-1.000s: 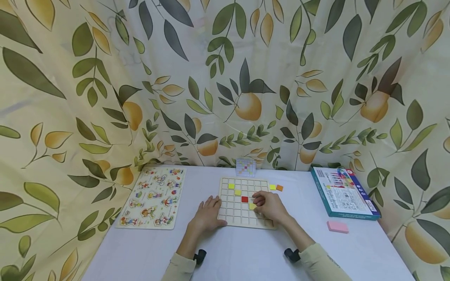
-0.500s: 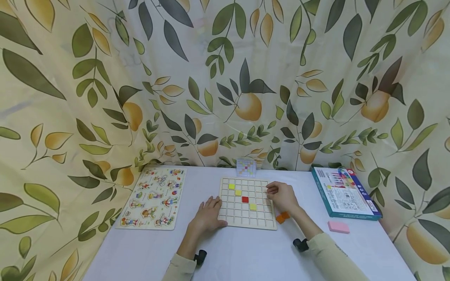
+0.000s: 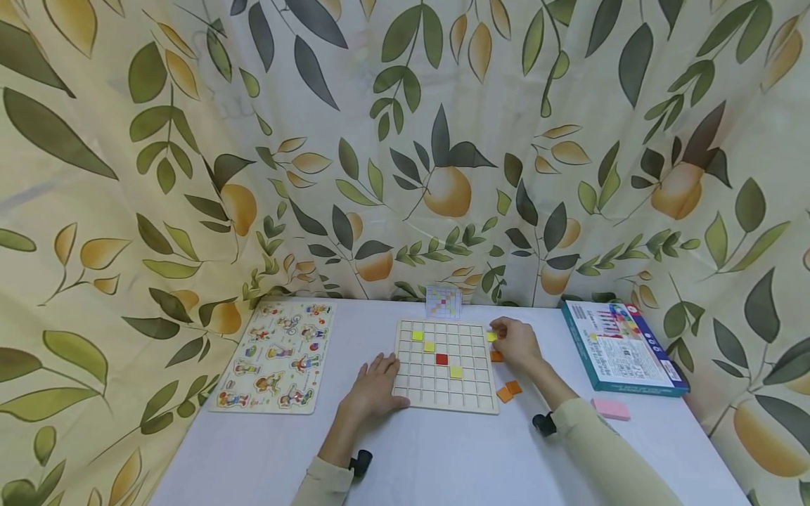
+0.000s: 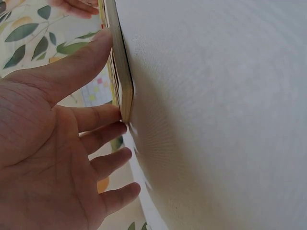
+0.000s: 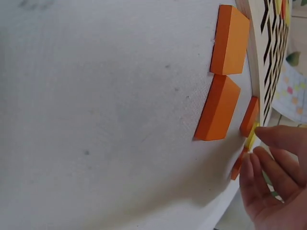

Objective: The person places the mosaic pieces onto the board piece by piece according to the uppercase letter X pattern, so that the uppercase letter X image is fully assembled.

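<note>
Yellow tile lies on the table just off the grid board's far right corner; right hand has moved there from the board, fingertips closing on it, pickup likely next. Left hand flat, steadying the board's left edge.

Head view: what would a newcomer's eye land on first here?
The leaf-and-fruit curtain fills the background. On the white table, a wooden grid board holds yellow and red tiles; the left hand rests at its left edge, while the right hand reaches a yellow tile beside its right edge.
</note>
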A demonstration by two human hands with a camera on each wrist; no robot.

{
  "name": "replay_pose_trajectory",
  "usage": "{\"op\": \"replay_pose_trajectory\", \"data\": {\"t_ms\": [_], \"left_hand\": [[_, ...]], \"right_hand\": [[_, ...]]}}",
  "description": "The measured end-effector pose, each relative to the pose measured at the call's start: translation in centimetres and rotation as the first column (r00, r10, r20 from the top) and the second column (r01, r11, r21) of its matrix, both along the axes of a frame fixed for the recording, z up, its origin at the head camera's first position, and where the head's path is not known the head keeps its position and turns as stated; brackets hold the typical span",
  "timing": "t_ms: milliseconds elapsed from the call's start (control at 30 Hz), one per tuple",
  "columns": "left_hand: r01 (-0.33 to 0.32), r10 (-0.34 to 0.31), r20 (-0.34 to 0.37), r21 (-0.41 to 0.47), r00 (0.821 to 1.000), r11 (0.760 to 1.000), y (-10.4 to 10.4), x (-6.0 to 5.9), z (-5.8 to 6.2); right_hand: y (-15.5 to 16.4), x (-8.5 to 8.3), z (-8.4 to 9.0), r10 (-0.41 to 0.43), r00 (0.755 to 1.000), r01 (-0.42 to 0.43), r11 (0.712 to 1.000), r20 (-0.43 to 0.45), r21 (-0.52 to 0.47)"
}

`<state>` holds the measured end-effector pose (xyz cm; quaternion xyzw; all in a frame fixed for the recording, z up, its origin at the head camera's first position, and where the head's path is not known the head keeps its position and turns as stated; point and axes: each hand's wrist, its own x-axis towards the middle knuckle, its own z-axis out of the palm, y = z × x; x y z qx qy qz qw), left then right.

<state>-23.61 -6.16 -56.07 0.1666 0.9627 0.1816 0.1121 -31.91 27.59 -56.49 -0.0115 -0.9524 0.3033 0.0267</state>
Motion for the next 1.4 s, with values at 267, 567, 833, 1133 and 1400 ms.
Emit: {"op": "replay_pose_trajectory", "data": {"t_ms": [267, 567, 833, 1133, 1400], "left_hand": [[0.002, -0.002, -0.001, -0.002, 1.000, 1.000, 0.0, -0.1, -0.2], [-0.010, 0.010, -0.006, -0.010, 1.000, 1.000, 0.1, -0.2, -0.4], [-0.003, 0.003, -0.008, -0.014, 1.000, 1.000, 0.1, -0.1, -0.3], [0.008, -0.008, -0.013, -0.018, 1.000, 1.000, 0.0, -0.1, -0.2], [0.016, -0.016, -0.022, -0.010, 1.000, 1.000, 0.0, 0.0, -0.2]], "right_hand": [[0.0, -0.6, -0.6, 0.013, 1.000, -0.012, 0.995, -0.011, 0.098], [0.3, -0.2, -0.4, -0.002, 1.000, 0.002, 0.990, -0.004, 0.144], [-0.2, 1.0, 0.4, 0.000, 1.000, 0.002, 0.999, -0.024, 0.051], [-1.3, 3.3, 1.6, 0.068, 0.996, -0.069, 0.998, -0.054, -0.006], [-2.4, 5.8, 1.7, 0.120, 0.987, -0.127, 0.990, -0.109, -0.062]]}}
